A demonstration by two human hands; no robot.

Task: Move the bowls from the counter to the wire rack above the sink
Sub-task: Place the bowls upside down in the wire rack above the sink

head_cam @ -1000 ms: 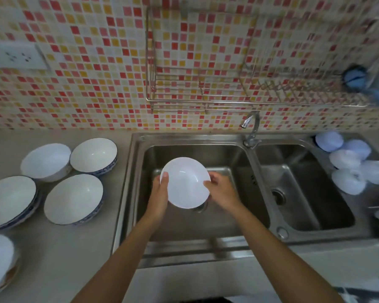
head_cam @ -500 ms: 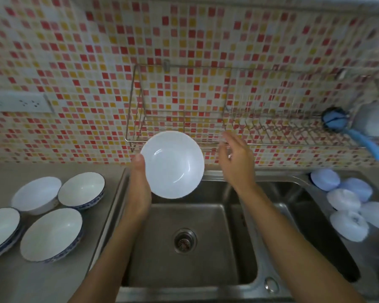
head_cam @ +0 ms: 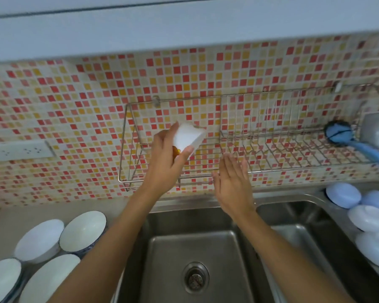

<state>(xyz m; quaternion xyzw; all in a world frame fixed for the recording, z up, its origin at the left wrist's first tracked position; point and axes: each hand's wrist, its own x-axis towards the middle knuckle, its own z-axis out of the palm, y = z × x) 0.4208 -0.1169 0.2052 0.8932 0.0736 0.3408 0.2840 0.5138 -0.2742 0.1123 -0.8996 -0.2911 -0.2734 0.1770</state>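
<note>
While the bowl [head_cam: 188, 136] tilts over the rack [head_cam: 228, 171], left hand [head_cam: 165, 162] grip clamped on its rim for setting inside, right hand [head_cam: 233, 182] spreads empty below the rack; more bowls [head_cam: 83, 230] wait on the surface [head_cam: 7, 224].

Home kitchen: steel double sink [head_cam: 193, 248], mosaic tile backsplash [head_cam: 74, 101], wall-mounted wire rack [head_cam: 271, 138].

The rack [head_cam: 239, 136] was bare wire left and right of the left hand [head_cam: 164, 162]. Right of the right hand [head_cam: 234, 182], upright tines [head_cam: 293, 147] and a blue brush [head_cam: 337, 133] crowded it.
</note>
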